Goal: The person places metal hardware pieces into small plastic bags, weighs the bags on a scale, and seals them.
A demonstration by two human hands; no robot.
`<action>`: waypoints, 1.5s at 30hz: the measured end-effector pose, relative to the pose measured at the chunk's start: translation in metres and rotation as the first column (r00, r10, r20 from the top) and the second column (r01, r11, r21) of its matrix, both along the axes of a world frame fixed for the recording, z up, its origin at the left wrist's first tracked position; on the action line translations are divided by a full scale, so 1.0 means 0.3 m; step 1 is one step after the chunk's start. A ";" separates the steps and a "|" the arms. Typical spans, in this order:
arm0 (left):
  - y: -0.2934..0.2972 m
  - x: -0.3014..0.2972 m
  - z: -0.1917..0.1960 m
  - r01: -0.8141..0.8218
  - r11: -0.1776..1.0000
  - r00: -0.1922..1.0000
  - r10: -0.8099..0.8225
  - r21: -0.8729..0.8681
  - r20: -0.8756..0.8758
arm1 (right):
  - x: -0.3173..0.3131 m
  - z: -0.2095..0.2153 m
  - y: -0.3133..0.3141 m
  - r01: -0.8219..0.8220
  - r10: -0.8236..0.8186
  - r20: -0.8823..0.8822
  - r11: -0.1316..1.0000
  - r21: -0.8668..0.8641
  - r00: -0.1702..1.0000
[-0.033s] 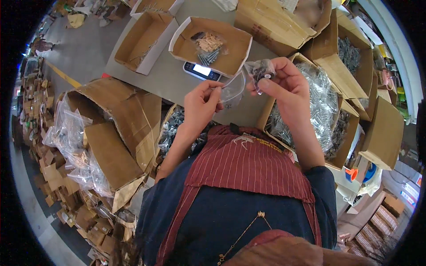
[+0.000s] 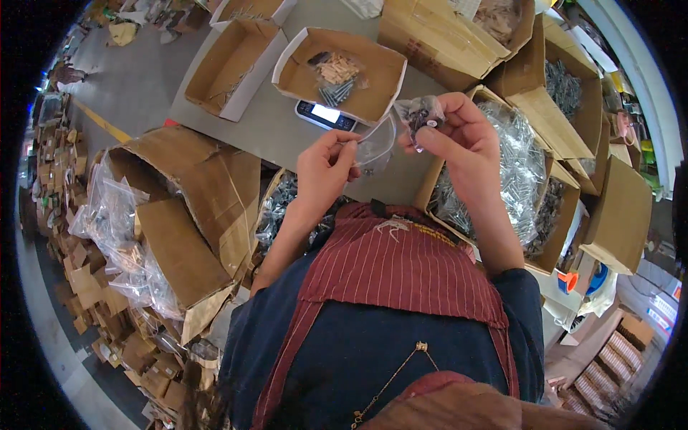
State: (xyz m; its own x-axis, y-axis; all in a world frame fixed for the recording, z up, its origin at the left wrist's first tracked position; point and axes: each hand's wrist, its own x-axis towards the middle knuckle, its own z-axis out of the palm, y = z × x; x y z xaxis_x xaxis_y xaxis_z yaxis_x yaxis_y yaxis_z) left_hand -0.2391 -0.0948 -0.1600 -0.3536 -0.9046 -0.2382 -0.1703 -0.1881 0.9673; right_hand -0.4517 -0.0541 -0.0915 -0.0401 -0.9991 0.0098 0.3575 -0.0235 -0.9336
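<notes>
My left hand [image 2: 326, 163] pinches the edge of a clear plastic bag [image 2: 378, 147], which hangs with its mouth spread in front of me. Close to its right side, my right hand [image 2: 469, 140] is closed on a small clear bag of dark fittings [image 2: 423, 115], the thumb pressing it; the exact kind of fittings is hard to make out. Beyond both hands, a shallow cardboard tray [image 2: 390, 75] contains a bag of wooden dowels [image 2: 337, 69] and grey screws [image 2: 337, 93]. Under the tray's near edge sits a device with a lit display [image 2: 327, 113].
To the right stands a box of bagged screws [image 2: 512, 168]; an open carton of loose screws [image 2: 564, 86] is behind it. Another tray [image 2: 233, 72] lies at the far left. Left of me, a large carton [image 2: 190, 208] has filled plastic bags [image 2: 118, 222] spilling from it.
</notes>
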 end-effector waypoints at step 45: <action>-0.002 0.046 -0.014 0.136 0.988 0.991 -0.137 -0.074 -0.012 | 0.099 -0.448 -0.583 -0.398 -0.148 -0.986 0.911 -0.107 -0.072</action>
State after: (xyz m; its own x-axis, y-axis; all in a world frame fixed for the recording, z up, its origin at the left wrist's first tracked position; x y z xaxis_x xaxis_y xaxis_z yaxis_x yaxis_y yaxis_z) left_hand -0.2254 -0.0955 -0.1641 -0.4782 -0.8624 -0.1662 -0.1732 -0.0929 0.9805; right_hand -0.4219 -0.2291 -0.2261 0.4094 -0.9007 0.1457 -0.8704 -0.4334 -0.2337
